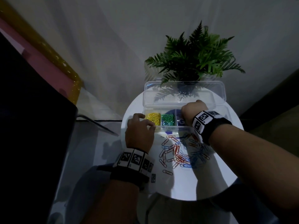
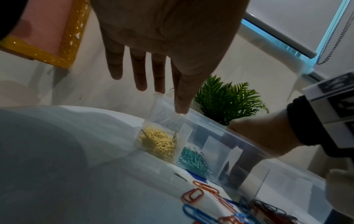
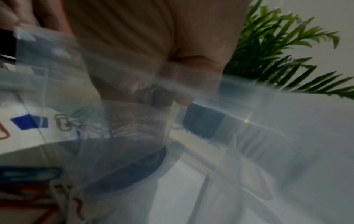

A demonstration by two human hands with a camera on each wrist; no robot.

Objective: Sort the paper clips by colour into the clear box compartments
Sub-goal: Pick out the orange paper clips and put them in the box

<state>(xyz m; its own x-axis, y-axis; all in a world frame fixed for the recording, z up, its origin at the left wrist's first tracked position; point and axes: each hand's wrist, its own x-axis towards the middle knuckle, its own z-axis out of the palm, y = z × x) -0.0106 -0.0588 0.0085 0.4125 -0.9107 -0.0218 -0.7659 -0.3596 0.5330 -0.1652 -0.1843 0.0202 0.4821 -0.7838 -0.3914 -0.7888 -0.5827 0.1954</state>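
Paper clips [image 1: 179,152] in red, blue and pale tones lie loose in a heap on a round white table [image 1: 210,183], in a dim room with a pale wall behind. A fern-like plant [image 1: 192,60] stands at the table's far edge, and a pink and gold panel [image 1: 40,62] leans at the far left. Just beyond the heap sits the clear box [image 1: 218,109], its long axis running left to right across the table and its lid [image 1: 184,92] raised towards the plant. Yellow clips [image 1: 153,118] fill the leftmost compartment; green clips [image 1: 168,119] fill the next one.

The left hand [image 1: 140,131] rests at the box's left end, fingers relaxed and slightly spread, with the thumb tip touching the corner in the left wrist view. The right hand [image 1: 193,110] reaches down into a compartment right of the green one, knuckles up; whether its fingers pinch anything cannot be told, as the right wrist view is blurred.
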